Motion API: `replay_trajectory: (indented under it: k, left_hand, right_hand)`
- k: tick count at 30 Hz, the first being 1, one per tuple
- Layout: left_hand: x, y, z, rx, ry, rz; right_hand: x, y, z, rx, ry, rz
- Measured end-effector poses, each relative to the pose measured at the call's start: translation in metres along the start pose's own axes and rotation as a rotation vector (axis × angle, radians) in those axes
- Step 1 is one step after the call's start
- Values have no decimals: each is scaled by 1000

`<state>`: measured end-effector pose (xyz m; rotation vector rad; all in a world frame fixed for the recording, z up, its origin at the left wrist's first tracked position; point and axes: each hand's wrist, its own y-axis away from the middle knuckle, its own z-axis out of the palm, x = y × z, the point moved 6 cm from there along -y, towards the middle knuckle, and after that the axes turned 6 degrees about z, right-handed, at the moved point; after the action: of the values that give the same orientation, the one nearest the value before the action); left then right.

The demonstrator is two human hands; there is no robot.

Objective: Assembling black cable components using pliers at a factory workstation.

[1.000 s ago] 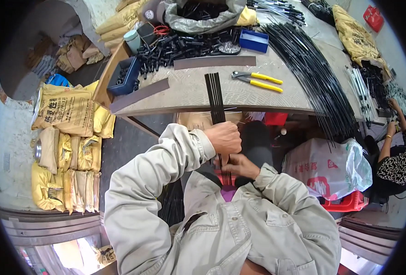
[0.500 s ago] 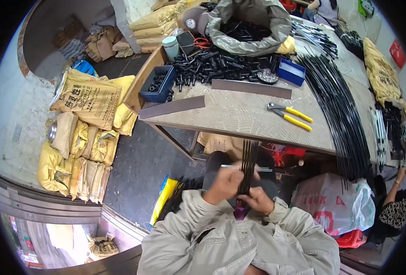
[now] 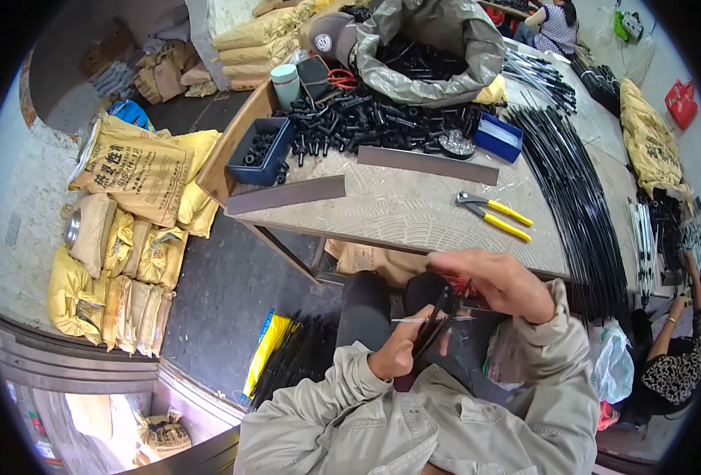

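In my lap, my left hand (image 3: 396, 350) is closed around a bundle of thin black rods (image 3: 433, 331), now seen nearly end-on. My right hand (image 3: 502, 285) is raised over the bundle's upper right side, fingers stretched out flat and holding nothing. A thin pale rod (image 3: 407, 320) lies crosswise at the bundle; whether a hand grips it I cannot tell. On the table (image 3: 350, 212) ahead lie yellow-handled cutting pliers (image 3: 494, 216) and two flat grey strips, one of them the right strip (image 3: 428, 165).
Black tubular parts (image 3: 342, 123) are heaped behind the strips, beside a blue box of black rings (image 3: 262, 150) and a grey sack (image 3: 477, 67). Long black rods (image 3: 576, 198) overhang the table's right. Yellow sacks (image 3: 141, 170) stand left. Another person's arm (image 3: 667, 332) shows at right.
My right hand has let go of the rod bundle and lifted up and right, its fingers straightening. The bundle has tipped from lengthwise to nearly end-on, still in my left hand.
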<state>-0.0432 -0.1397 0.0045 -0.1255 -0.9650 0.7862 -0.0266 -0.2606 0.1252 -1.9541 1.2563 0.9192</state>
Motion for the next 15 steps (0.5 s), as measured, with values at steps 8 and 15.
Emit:
replay_trajectory:
  k: [8, 15]
  left_hand:
    - [-3, -28, -48, 425, -231, -230]
    - [-16, -30, -67, 481, -243, -320]
  right_hand:
    - [6, -107, -34, -55, 173, -314]
    - [148, -235, -105, 636, 822, 151]
